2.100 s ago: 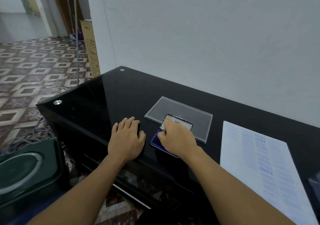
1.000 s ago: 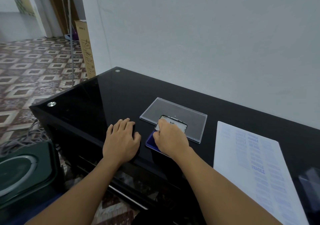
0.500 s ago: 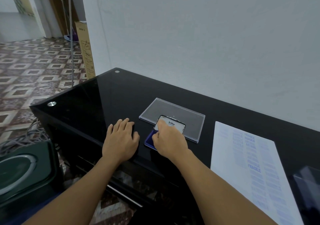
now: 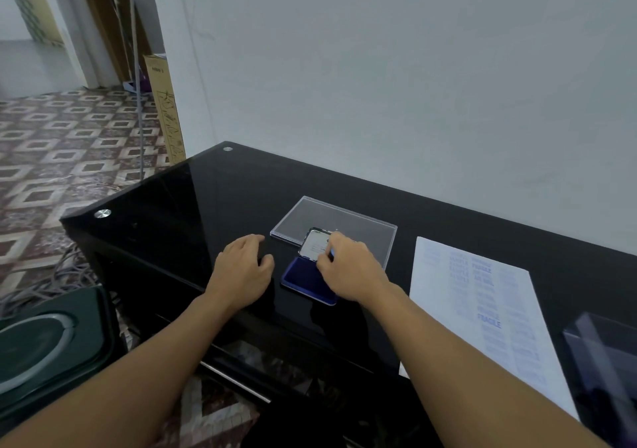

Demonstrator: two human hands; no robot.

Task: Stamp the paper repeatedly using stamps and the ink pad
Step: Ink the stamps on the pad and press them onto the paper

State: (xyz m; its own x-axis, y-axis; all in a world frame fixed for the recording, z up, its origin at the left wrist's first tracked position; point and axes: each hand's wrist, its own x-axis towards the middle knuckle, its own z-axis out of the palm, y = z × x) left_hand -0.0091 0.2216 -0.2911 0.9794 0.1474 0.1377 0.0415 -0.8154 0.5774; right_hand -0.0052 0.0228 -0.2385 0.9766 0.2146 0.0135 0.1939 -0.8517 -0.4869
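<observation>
Right hand [image 4: 351,270] sat mid-frame over the blue ink pad [image 4: 301,279], fingers curled, pinching a mostly hidden small stamp [image 4: 331,253]. Left hand [image 4: 241,272] lay relaxed on the black table [image 4: 172,213], holding nothing. Paper [image 4: 444,313] was at right.

Your counter [image 4: 206,206] tally: one blue ink pad [image 4: 303,277], one sheet of paper [image 4: 448,309], one clear flat tray [image 4: 331,216], one clear box [image 4: 606,361]. Two hands up: left hand [image 4: 243,272], right hand [image 4: 351,268].
</observation>
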